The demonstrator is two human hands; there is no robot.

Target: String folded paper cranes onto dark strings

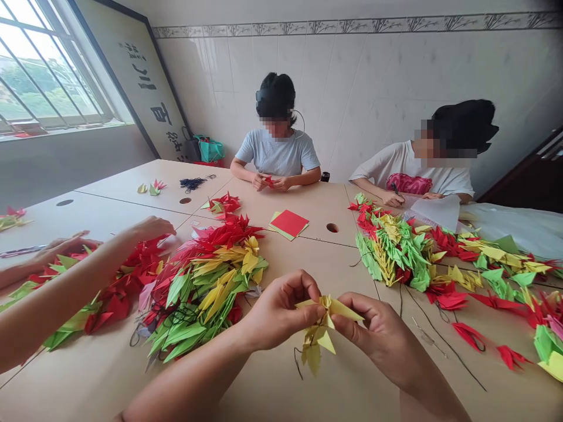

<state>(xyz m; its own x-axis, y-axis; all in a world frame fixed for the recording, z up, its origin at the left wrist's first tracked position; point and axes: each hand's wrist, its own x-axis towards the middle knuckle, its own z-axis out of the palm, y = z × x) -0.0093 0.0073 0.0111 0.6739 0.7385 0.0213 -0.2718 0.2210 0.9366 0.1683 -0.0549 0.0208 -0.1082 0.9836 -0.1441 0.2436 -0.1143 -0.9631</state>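
Observation:
In the head view, my left hand (292,308) and my right hand (367,325) meet low in the middle, above the table. Between their fingertips is a yellow paper crane (326,303), pinched from both sides with its pointed ends spread outward. More yellow folded paper (313,354) hangs below it, and a dark thread (298,363) dangles at its left. Just left of my left hand lies a large heap of green, yellow and red paper cranes (211,287). The inner fingers of both hands are partly hidden.
Two people sit across the table (272,258); one holds red paper (269,181), the other a pen (394,188). Another person's arm (97,275) reaches in from the left. Red and green paper squares (289,224) lie ahead. Crane strings (396,246) and a needle-like tool (428,337) lie right.

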